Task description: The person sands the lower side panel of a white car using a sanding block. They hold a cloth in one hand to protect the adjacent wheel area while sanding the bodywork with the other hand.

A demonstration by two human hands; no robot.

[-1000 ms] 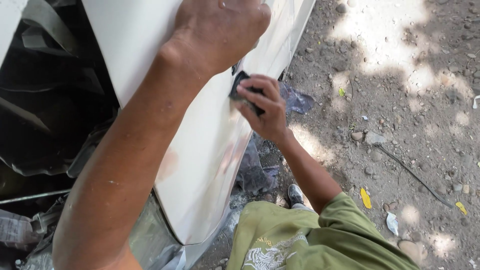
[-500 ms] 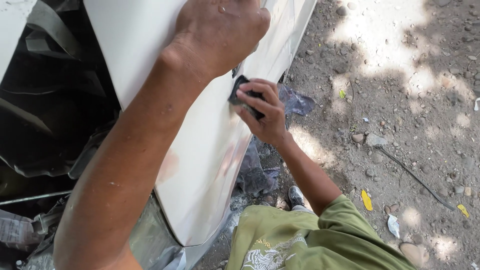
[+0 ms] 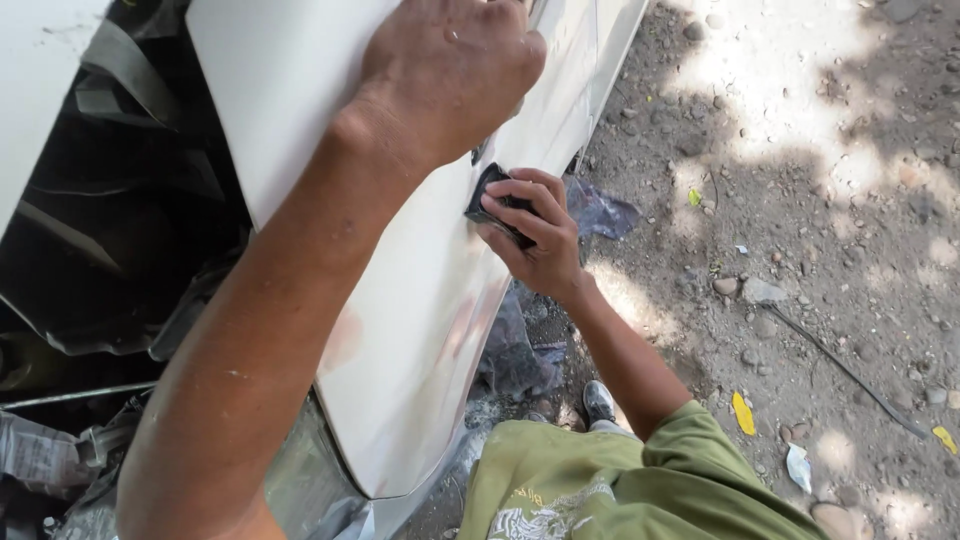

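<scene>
The left hand (image 3: 450, 75) hides its fingertips over the white panel (image 3: 400, 330), itself cut at the top edge; the right hand (image 3: 535, 235) covers most of what seems a dark sanding pad (image 3: 488, 192).

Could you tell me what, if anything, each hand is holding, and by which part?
The right hand presses a small dark sanding pad against the white car panel, fingers over its outer face. The left hand only rests, fingers curled, on the panel's upper part.
</scene>
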